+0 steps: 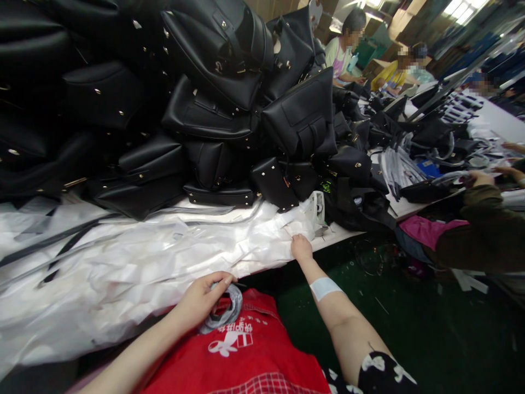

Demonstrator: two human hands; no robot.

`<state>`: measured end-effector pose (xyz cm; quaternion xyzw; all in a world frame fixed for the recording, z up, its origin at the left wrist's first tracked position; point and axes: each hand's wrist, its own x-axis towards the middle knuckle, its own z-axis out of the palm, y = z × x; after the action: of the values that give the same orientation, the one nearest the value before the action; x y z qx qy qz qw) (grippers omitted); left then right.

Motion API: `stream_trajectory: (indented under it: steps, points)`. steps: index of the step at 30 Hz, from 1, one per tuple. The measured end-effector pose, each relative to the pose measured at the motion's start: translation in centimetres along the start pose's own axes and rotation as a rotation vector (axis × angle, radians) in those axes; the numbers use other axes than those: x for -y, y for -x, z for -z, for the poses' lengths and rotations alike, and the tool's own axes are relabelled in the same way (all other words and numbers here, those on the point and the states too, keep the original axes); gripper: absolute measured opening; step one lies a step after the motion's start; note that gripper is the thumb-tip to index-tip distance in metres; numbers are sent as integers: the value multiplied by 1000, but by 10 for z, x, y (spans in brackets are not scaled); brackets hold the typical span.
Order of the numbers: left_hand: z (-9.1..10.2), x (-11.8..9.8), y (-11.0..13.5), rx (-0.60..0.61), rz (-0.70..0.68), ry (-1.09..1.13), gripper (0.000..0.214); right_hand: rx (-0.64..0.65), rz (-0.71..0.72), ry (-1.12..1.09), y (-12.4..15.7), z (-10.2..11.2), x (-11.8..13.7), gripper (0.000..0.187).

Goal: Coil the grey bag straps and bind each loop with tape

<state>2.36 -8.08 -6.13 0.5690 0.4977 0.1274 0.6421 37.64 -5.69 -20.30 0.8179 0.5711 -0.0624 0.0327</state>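
My left hand (207,295) is closed on a coiled strap (234,306) that looks wrapped in clear plastic. It holds the coil in front of the red apron (262,334), beside the table's near edge. Farther right, my right hand (302,247) reaches to the edge of the white plastic sheets (246,241) on the table. Its fingers are curled inward, and what they grip, if anything, is hidden. Just beyond that hand stands a small pale device (317,207), its kind unclear.
Black handbags (301,117) are piled high along the back of the table. Long straps (77,241) lie over the sheets at left. On the right, a co-worker's sleeve (484,213) reaches to a bundle of plastic-wrapped straps (400,169). Green floor (369,306) shows below.
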Motion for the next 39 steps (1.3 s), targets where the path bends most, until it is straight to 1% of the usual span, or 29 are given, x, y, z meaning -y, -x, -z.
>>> stream_trajectory:
  steps: [2, 5, 7, 8, 10, 12, 13, 15, 16, 18, 19, 21, 23, 25, 27, 28, 30, 31, 32, 33, 34, 36, 38, 39]
  points:
    - [2, -2, 1, 69, -8, 46, 48, -29, -35, -19, 3, 15, 2, 24]
    - [5, -6, 3, 143, -11, 100, 48, -63, -51, -74, 19, 47, 8, 31]
    - [5, -7, 2, 132, -36, 100, 47, -90, 6, -145, 35, 69, 17, 31]
    - [5, -8, 2, 121, -57, 90, 46, -132, 54, -190, 43, 79, 24, 30]
    - [5, -9, 0, 104, -101, 61, 44, -258, 131, -277, 51, 95, 37, 28]
    - [4, -9, -1, 102, -142, 37, 43, -354, 109, -340, 46, 103, 50, 28]
    - [3, -10, -1, 101, -159, 30, 43, -362, 70, -356, 38, 104, 55, 28]
    - [3, -10, 0, 98, -187, 21, 43, -338, 2, -380, 17, 105, 62, 28]
    - [3, -10, 0, 97, -199, 17, 42, -326, -8, -390, 7, 105, 64, 28]
    - [5, -10, 2, 86, -216, 7, 42, -318, 20, -403, -6, 106, 67, 30]
    - [6, -9, 2, 79, -222, 2, 42, -320, 44, -411, -9, 107, 69, 31]
    - [9, -9, 4, 63, -222, -2, 42, -332, 102, -427, -5, 113, 76, 33]
    - [13, -10, 6, 50, -221, 5, 42, -369, 163, -438, 7, 123, 87, 32]
    - [15, -11, 8, 46, -225, 36, 44, -426, 236, -463, 26, 137, 102, 28]
    - [16, -12, 8, 49, -227, 91, 48, -444, 370, -531, 49, 152, 121, 21]
    - [16, -12, 7, 51, -226, 126, 51, -414, 467, -575, 63, 160, 131, 18]
    - [16, -10, 5, 45, -212, 175, 61, -283, 673, -670, 91, 172, 150, 15]
    - [17, -9, 3, 34, -195, 187, 66, -202, 751, -714, 104, 176, 158, 15]
    - [18, -7, 2, 19, -178, 197, 68, -127, 796, -760, 116, 178, 165, 15]
    - [19, -5, 1, 8, -163, 210, 68, -64, 807, -808, 126, 179, 170, 14]
    - [20, -3, 0, 4, -155, 229, 65, -16, 788, -855, 134, 179, 174, 13]
    - [24, 0, -1, 3, -161, 288, 58, 58, 706, -922, 143, 177, 174, 14]
    - [27, 2, -1, -11, -172, 350, 54, 142, 618, -970, 145, 172, 169, 25]
    - [28, 3, 0, -20, -170, 374, 54, 207, 576, -1017, 145, 170, 165, 31]
